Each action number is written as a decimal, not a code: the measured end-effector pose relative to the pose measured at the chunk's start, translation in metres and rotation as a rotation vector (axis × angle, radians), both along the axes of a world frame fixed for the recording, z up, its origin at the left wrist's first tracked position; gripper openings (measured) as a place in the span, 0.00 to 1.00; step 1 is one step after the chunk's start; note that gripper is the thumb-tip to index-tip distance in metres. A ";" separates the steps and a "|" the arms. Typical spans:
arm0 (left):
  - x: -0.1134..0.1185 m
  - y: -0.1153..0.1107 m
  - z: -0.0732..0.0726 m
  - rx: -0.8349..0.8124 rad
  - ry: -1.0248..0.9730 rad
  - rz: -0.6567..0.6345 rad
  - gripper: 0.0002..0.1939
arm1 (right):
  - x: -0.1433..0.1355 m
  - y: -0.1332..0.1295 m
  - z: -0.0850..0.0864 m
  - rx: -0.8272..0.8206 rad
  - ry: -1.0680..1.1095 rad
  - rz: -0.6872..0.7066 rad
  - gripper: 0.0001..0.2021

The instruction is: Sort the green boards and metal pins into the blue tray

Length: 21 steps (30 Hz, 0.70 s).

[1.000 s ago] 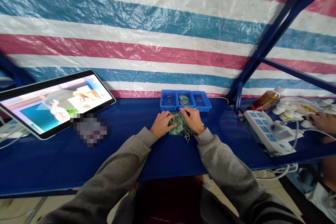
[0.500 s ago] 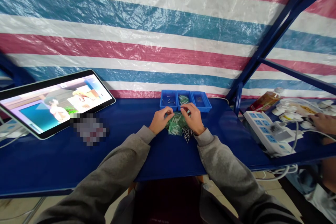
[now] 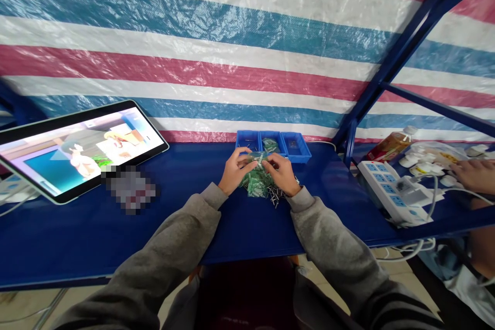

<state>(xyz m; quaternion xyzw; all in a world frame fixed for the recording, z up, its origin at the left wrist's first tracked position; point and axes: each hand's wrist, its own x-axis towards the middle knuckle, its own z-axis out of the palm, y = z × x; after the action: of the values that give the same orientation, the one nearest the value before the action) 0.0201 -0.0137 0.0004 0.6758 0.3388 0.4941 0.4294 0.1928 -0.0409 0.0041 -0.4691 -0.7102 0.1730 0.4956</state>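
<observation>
Between my hands, above the blue table, is a small clear-green plastic bag (image 3: pixel 258 156). My left hand (image 3: pixel 233 171) pinches one side of it with thumb and fingers. Its other side is gripped by my right hand (image 3: pixel 284 172), with the thumb toward the bag's middle. Whatever is inside is too small to make out. Below the hands lies a heap of green plastic bags (image 3: pixel 255 186), some with slim silvery pieces in them. Loose metal pieces like rivets or screws (image 3: pixel 276 196) are piled beside it, partly under my right hand.
Behind the hands stand three joined blue bins (image 3: pixel 297 157); the middle one holds green bags (image 3: pixel 269 145). A tablet (image 3: pixel 85 152) leans at left near a blurred-out object (image 3: pixel 131 189). Right, past a blue frame post (image 3: pixel 350 139), are a power strip (image 3: pixel 386 193), bottle (image 3: pixel 392 145) and another person's hand (image 3: pixel 477 174).
My hands were apart, the left raised over the heap and the right near the bins. Now they are at one small green bag, held up between them. The other person's hand has shifted left.
</observation>
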 end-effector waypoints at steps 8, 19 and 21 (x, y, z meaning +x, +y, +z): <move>-0.007 0.002 0.002 -0.066 0.001 -0.023 0.25 | 0.002 -0.004 0.001 0.030 0.072 0.056 0.17; -0.006 -0.001 0.004 -0.043 -0.039 -0.059 0.23 | 0.005 0.004 -0.006 0.295 -0.107 0.021 0.07; -0.008 -0.001 0.005 0.097 0.057 -0.023 0.22 | 0.005 0.004 -0.007 0.258 -0.096 0.010 0.08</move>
<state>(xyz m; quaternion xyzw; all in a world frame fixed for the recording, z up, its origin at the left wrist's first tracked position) 0.0118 -0.0149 0.0056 0.7133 0.3190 0.4855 0.3920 0.1975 -0.0372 -0.0027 -0.4058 -0.7516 0.0603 0.5165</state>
